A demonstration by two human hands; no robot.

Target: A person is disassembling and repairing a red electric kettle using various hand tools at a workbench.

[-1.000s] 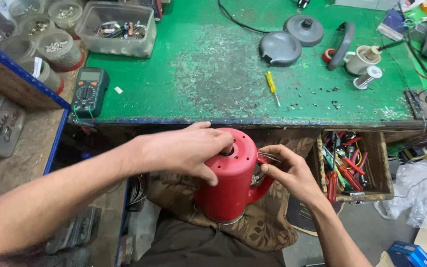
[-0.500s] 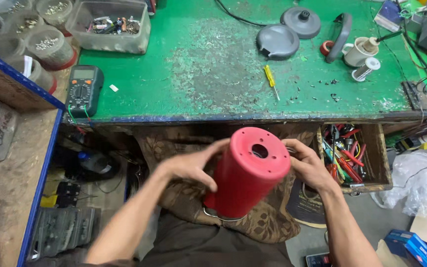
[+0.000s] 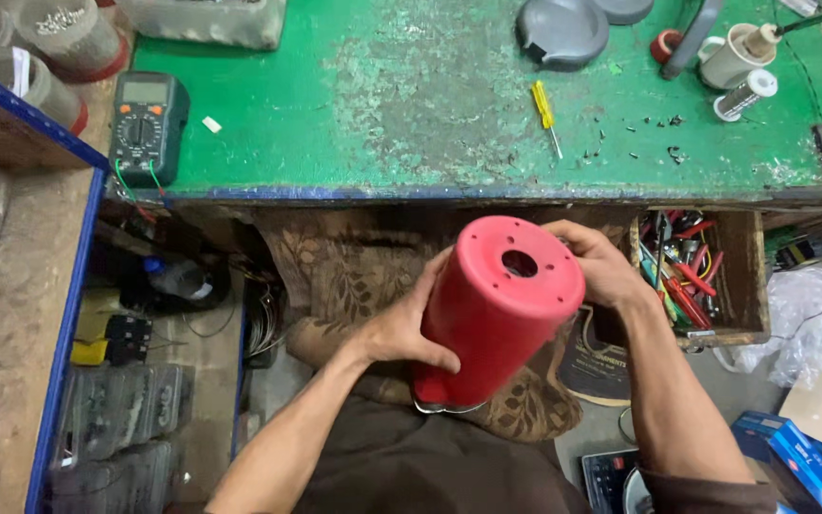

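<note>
I hold a red plastic kettle body [image 3: 492, 319] upside down over my lap, below the front edge of the green workbench [image 3: 354, 105]. Its round base faces up and shows a central hole and small screw holes. My left hand [image 3: 409, 324] grips its left side. My right hand [image 3: 594, 265] clasps the upper right rim of the base. The kettle's lower rim rests against a patterned brown cloth [image 3: 344, 262] on my lap.
On the bench lie a yellow screwdriver [image 3: 545, 112], a multimeter [image 3: 147, 124], a grey lid [image 3: 563, 30], loose screws [image 3: 654, 128] and a white cup [image 3: 734, 52]. An open drawer of tools [image 3: 692, 276] sits to the right. Shelving and boxes stand at left.
The kettle body has turned so its base faces up, and my left hand has slid from its top to its side. My view has moved closer.
</note>
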